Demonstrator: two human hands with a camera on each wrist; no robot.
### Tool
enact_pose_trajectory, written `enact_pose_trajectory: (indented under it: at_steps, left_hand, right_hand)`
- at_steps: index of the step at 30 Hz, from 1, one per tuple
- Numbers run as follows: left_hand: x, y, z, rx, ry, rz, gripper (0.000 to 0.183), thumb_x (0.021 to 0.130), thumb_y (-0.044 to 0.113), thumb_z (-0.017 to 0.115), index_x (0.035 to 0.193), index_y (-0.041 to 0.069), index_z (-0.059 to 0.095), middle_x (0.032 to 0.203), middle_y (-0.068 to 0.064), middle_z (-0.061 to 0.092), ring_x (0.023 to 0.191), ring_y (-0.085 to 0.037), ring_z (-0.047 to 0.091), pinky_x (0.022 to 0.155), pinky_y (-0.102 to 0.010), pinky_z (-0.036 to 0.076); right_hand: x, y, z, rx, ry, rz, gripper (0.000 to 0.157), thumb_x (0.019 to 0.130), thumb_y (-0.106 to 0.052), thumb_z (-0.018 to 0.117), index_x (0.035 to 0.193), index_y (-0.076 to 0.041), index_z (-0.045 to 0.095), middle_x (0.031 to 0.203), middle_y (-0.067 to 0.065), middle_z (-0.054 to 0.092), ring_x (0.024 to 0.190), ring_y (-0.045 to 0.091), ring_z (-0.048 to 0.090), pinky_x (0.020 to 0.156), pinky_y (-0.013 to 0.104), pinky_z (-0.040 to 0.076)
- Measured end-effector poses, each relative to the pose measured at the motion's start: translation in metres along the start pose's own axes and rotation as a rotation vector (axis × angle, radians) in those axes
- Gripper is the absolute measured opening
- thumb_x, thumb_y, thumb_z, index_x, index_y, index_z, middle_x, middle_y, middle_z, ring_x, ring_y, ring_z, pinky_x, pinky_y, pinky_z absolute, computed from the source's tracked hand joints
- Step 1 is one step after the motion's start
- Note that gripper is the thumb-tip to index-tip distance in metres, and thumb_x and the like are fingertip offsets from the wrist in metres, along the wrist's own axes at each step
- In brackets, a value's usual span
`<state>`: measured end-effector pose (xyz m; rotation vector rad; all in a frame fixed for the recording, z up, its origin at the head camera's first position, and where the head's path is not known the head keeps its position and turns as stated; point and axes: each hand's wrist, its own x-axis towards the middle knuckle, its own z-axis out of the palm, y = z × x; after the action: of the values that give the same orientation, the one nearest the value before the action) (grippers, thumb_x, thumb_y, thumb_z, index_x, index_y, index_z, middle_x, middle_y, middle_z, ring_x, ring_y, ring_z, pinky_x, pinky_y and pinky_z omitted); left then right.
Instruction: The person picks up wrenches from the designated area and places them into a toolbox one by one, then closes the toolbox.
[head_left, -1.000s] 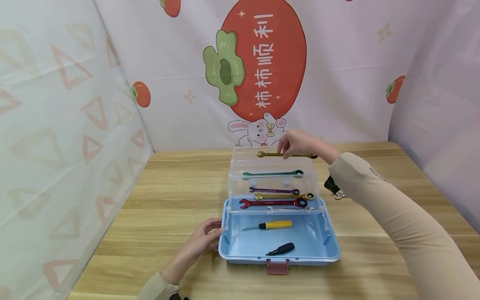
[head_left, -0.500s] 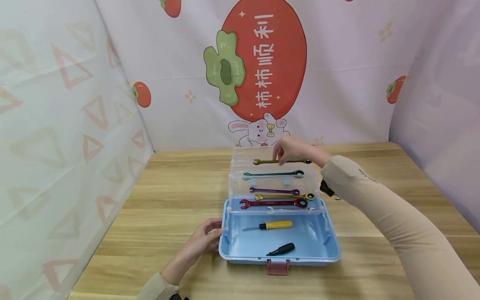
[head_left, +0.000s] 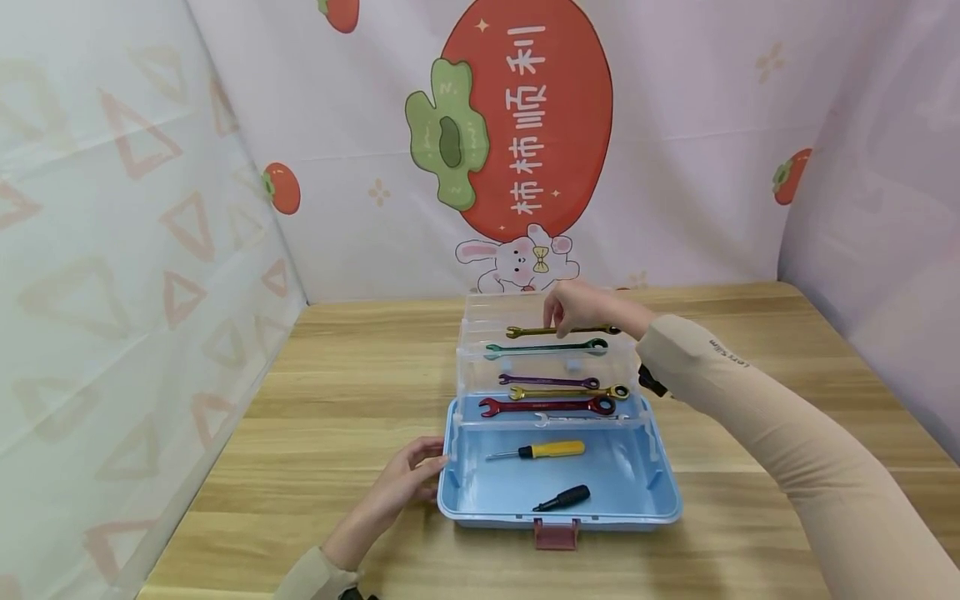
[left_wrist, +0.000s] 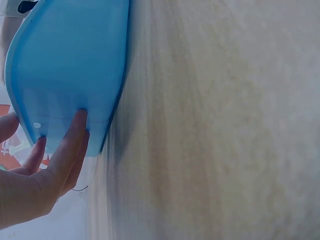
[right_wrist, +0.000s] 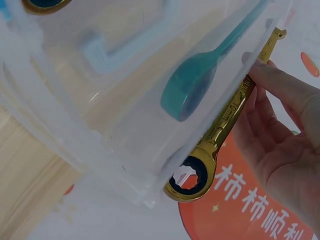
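Note:
My right hand (head_left: 576, 307) pinches a gold combination ratchet wrench (right_wrist: 227, 116) at its shank, over the rear tray of the clear tiers. In the right wrist view its ring end hangs beside the clear tray wall (right_wrist: 142, 175). A teal wrench (head_left: 546, 348) lies in the tray just in front. My left hand (head_left: 408, 473) rests its fingers against the left side of the blue toolbox (left_wrist: 70, 65), thumb near the rim. A purple wrench (head_left: 549, 382), a yellow wrench (head_left: 562, 392), a red wrench (head_left: 546, 407) and a silver wrench (head_left: 577, 417) lie in the front tiers.
Inside the blue base lie a yellow-handled screwdriver (head_left: 551, 449) and a short black screwdriver (head_left: 564, 498). A pink latch (head_left: 556, 535) hangs at the front. The wooden table (head_left: 360, 358) meets a printed cloth backdrop (head_left: 360, 233) behind.
My right hand has lowered the gold wrench toward the rear tray, shifting it slightly left and nearer to the teal wrench. The left hand and the toolbox have stayed put.

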<state>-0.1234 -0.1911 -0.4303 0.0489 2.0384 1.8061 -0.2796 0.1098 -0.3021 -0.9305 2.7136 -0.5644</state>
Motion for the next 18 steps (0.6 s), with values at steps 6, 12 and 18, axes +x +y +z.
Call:
enact_pose_trajectory:
  at_steps: [6,12,18]
  left_hand:
    - [0.0005,-0.0001,-0.0003,-0.005,0.001,0.005,0.051,0.088,0.024,0.055,0.125,-0.007,0.038,0.122,-0.022,0.045,0.092,-0.019,0.054,0.069,-0.037,0.052]
    - [0.0007,0.0007,0.0,-0.001,-0.003,0.002,0.051,0.087,0.025,0.056,0.124,-0.006,0.039,0.122,-0.022,0.045,0.092,-0.019,0.054,0.069,-0.037,0.052]
    - [0.0012,0.0006,0.0002,-0.003,-0.003,0.0,0.051,0.087,0.024,0.056,0.125,-0.006,0.039,0.122,-0.022,0.045,0.091,-0.019,0.054,0.07,-0.036,0.052]
  right_hand:
    - [0.0002,-0.0012,0.0031,-0.005,0.009,-0.012,0.008,0.07,0.001,0.07,0.076,-0.004,0.069,0.062,0.002,0.059,0.058,0.013,0.05,0.055,0.026,0.045]
    - [0.0007,0.0004,0.0061,-0.005,0.002,-0.016,0.008,0.071,0.002,0.069,0.076,-0.004,0.068,0.061,0.002,0.057,0.059,0.014,0.049,0.055,0.026,0.044]
    - [-0.0002,0.0016,0.0079,-0.009,0.001,-0.022,0.009,0.07,0.003,0.069,0.076,-0.004,0.068,0.063,0.002,0.057,0.061,0.014,0.049,0.057,0.026,0.045]
